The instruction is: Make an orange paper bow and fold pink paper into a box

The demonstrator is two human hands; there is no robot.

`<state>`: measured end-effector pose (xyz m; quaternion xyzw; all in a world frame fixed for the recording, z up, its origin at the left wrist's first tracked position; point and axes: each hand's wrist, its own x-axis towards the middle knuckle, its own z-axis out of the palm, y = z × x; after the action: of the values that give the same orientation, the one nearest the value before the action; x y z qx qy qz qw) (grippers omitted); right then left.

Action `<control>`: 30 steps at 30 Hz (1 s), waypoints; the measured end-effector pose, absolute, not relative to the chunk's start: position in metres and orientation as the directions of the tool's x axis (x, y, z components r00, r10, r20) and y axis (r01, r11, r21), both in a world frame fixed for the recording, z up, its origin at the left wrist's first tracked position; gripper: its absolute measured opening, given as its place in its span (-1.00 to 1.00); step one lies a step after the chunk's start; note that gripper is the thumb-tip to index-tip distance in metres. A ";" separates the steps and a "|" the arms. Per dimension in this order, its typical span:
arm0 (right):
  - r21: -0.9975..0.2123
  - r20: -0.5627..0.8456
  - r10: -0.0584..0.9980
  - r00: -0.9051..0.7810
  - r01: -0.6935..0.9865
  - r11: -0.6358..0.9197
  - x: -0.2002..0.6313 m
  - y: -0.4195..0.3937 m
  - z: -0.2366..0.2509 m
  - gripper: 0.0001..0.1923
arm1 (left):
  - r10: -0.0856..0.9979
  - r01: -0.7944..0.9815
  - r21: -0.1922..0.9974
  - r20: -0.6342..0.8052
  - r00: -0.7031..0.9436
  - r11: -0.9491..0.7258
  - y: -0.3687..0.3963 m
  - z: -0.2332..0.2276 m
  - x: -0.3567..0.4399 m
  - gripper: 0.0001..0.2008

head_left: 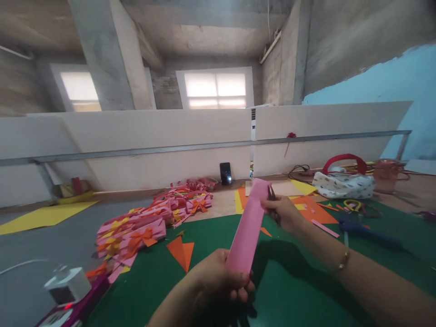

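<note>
A long folded strip of pink paper (pixel 248 227) is held up at a slant above the green mat. My left hand (pixel 226 274) is closed around its lower end, thumb on top. At the strip's upper right edge, my right hand (pixel 284 211) grips a pair of dark scissors (pixel 271 193); the blades are partly hidden behind the paper and fingers. A folded orange paper piece (pixel 181 252) lies on the mat to the left of the strip. A small orange scrap (pixel 266 232) rests just below my right hand.
Pink paper pieces with orange and yellow bows (pixel 143 227) are heaped at left. A phone (pixel 225 173) leans at the back. Orange sheets (pixel 316 211), a blue tool like a glue gun (pixel 369 232) and a patterned basket (pixel 344 185) stand right. A power strip (pixel 85 297) sits front left.
</note>
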<state>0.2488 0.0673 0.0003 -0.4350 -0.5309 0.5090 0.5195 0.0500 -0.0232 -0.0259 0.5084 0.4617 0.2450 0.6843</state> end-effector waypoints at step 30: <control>-0.360 0.112 0.992 -0.066 0.928 0.102 0.346 0.061 0.007 -0.75 | 0.976 0.230 0.963 -0.174 0.132 0.141 -0.012 -0.017 0.030 -0.74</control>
<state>0.3459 0.0612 0.0067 -0.6631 -0.7235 0.0966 0.1657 0.0295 -0.0117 -0.0173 0.5470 0.5509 0.3610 0.5168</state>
